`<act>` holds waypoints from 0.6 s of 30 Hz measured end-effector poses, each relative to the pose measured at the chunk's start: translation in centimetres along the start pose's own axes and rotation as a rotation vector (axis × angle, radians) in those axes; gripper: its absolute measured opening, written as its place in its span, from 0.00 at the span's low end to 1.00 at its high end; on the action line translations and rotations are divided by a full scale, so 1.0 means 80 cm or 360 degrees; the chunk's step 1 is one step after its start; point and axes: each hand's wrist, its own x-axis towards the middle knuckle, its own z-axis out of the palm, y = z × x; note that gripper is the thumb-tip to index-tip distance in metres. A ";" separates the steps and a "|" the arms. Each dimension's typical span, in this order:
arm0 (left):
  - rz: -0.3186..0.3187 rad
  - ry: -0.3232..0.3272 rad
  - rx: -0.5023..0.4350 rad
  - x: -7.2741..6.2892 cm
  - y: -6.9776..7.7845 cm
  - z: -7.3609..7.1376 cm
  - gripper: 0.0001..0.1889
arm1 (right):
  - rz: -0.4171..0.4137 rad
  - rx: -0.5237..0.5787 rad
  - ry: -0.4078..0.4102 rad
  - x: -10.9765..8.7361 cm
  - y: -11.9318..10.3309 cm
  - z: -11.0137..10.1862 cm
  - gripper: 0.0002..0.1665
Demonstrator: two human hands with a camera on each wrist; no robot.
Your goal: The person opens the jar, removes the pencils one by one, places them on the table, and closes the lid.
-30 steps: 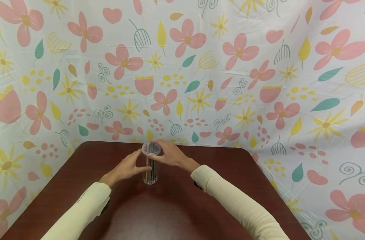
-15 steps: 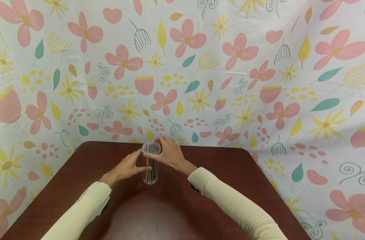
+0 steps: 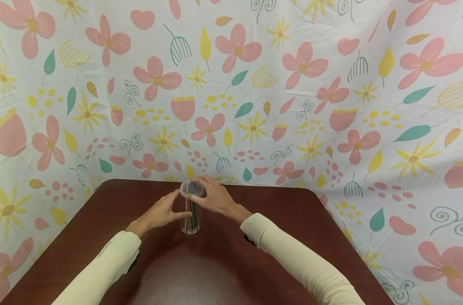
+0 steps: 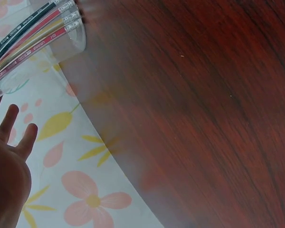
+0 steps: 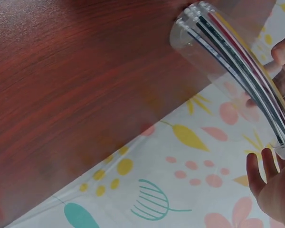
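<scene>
A clear plastic jar (image 3: 191,229) stands upright on the table, with several pencils (image 4: 42,40) inside. Their eraser ends point down, as both wrist views show. On top of the jar sits a clear round lid (image 3: 191,184). My left hand (image 3: 159,212) holds the jar from the left, thumb across its near side and fingers behind. The right hand (image 3: 217,198) grips the lid's edge, with its thumb in front and fingers at the back. Only part of each hand shows in its own wrist view.
The dark red-brown wooden table (image 3: 186,275) has its far edge just behind the jar. A white cloth (image 3: 231,106) with printed flowers and leaves hangs around the back and sides.
My right hand turned around the lid's edge, fingers shifting back and up, then turned partway back. The left hand and jar have stayed in place.
</scene>
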 end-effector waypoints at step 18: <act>0.0008 -0.0015 0.0005 0.001 0.000 0.001 0.53 | 0.0126 -0.0138 0.0248 -0.002 -0.007 0.002 0.39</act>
